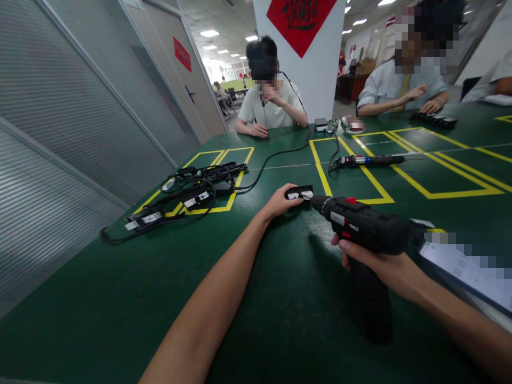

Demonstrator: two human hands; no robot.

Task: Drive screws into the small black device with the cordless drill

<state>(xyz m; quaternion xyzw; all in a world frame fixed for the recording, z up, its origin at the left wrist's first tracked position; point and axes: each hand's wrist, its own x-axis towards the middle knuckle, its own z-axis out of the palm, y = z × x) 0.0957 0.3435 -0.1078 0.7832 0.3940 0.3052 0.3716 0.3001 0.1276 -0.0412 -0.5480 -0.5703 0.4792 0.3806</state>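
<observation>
In my right hand point(364, 258) is a black cordless drill point(360, 221) with red buttons, its chuck pointing left. The drill's tip reaches the right end of a small black device point(306, 190) with white labels on its side. My left hand point(282, 200) grips that device from the left and holds it against the green table point(256, 277). Whether the bit touches a screw is too small to make out.
Several black devices with cables point(200, 186) lie inside yellow tape at left. Beyond the drill lies a slim tool point(370, 160) with a cord. A phone-like screen point(464, 266) is at right. Two persons point(272, 106) point(404, 90) sit across the table.
</observation>
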